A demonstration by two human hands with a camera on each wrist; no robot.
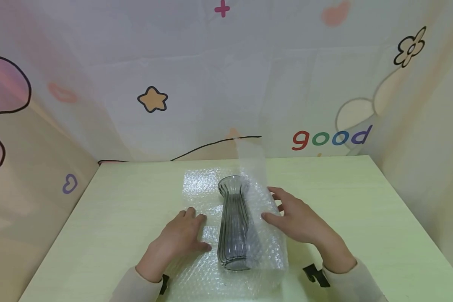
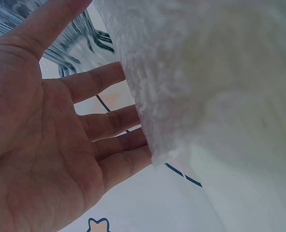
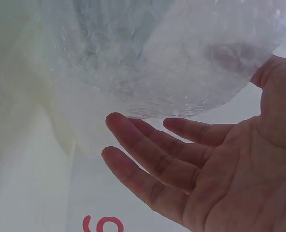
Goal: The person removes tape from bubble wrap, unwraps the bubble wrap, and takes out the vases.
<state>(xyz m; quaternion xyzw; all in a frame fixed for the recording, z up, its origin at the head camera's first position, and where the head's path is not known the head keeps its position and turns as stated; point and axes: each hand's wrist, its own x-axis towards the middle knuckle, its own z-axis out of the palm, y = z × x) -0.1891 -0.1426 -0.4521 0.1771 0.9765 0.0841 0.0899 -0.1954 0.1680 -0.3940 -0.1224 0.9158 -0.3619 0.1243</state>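
Grey ribbed glass vase (image 1: 233, 224) lies on its side mid-table on the bubble wrap sheet (image 1: 196, 184), mouth toward twelve o'clock. Left hand (image 1: 179, 239) rests flat at nine o'clock of it, fingers spread, gripping nothing. Right hand (image 1: 296, 220), at three o'clock, fingers straight, presses the wrap's lifted flap against the vase.

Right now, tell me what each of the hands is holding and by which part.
Nothing is gripped. The right hand presses open fingers on the bubble wrap folded over the vase; the left hand rests flat on the sheet.
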